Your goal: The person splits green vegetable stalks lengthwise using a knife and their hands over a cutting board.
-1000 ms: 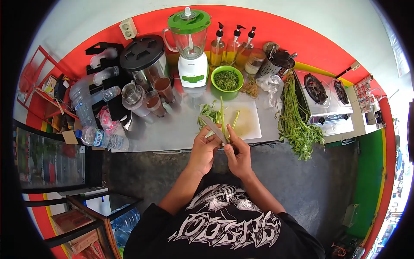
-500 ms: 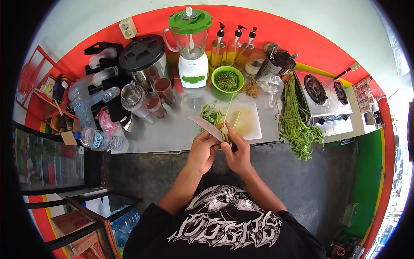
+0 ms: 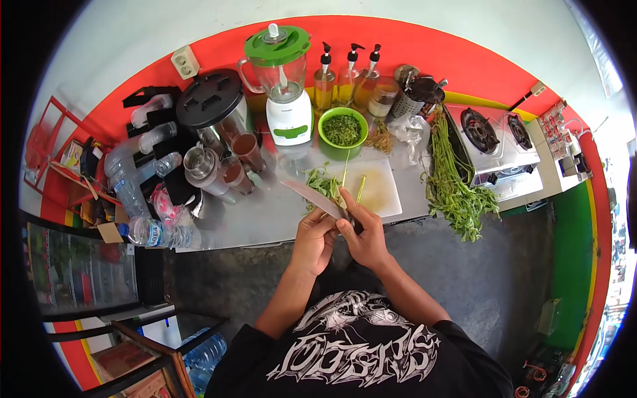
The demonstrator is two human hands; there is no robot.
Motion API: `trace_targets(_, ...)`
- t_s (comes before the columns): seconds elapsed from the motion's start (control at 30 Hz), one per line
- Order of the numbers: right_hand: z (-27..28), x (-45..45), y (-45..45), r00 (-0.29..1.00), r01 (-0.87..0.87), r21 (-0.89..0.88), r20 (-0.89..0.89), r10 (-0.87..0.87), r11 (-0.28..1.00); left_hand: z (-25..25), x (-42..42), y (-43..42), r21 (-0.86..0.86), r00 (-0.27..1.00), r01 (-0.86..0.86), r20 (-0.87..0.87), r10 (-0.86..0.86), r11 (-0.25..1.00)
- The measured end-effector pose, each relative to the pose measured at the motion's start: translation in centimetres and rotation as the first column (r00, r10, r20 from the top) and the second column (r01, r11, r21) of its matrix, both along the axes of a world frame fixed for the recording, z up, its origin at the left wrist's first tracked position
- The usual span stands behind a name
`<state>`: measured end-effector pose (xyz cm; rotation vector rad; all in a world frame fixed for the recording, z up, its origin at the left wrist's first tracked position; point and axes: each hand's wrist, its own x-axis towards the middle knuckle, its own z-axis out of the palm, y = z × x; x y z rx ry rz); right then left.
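My left hand (image 3: 313, 242) is closed around the lower end of a thin green stem (image 3: 345, 170), partly hidden by fingers. My right hand (image 3: 366, 240) is closed on a knife (image 3: 310, 195), whose dark handle is mostly hidden; its blade points up and left across the fingertips of my left hand. Both hands meet at the counter's front edge. Just beyond them, cut leaves (image 3: 321, 179) lie at the left side of a white cutting board (image 3: 390, 196), with another stem (image 3: 361, 188) on it. A green bowl (image 3: 343, 150) of chopped greens stands behind the board.
A blender (image 3: 289, 119), pump bottles (image 3: 324, 87) and a jar (image 3: 383, 98) line the back. Brown glasses (image 3: 247, 152) and a steel container (image 3: 232, 126) stand left. At right, a leafy bundle (image 3: 458, 182) hangs over the edge beside a gas stove (image 3: 504, 156).
The view has shifted, so the counter items sit lower. The knife blade has swung further left and flatter, and the stem between my hands has moved.
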<state>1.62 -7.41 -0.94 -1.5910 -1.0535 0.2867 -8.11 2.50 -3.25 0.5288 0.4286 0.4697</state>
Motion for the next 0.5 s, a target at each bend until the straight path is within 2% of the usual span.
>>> trace_targets(0.07, 0.5, 0.4, -0.7, 0.999, -0.026, -0.092, -0.050, 0.022, 0.995, -0.2, 0.4, -0.1, 0.014, 0.999, 0.020, 0.028, -0.020, 1.000)
trace_targets(0.2, -0.2, 1.0, -1.5, 1.000, -0.007, -0.038, -0.026, 0.007, 0.999, 0.2, 1.3, -0.1, -0.033, 0.997, 0.041, 0.059, -0.039, 0.999)
trace_targets(0.27, -0.1, 1.7, -2.1, 0.999, -0.023, -0.163, -0.045, 0.016, 0.986, 0.0, 2.2, 0.0, 0.003, 0.999, 0.024, 0.032, -0.024, 1.000)
trace_targets(0.4, 0.5, 3.5, -2.2, 0.999, -0.023, -0.116, -0.051, 0.017, 0.993, 0.7, 3.6, -0.4, 0.046, 1.000, 0.018, -0.007, -0.017, 0.999)
trace_targets(0.5, 0.6, 4.4, -1.8, 0.995, -0.012, -0.105, -0.098, 0.002, 0.994, 1.3, 4.4, -0.8, 0.142, 0.998, 0.025, -0.063, -0.017, 0.990)
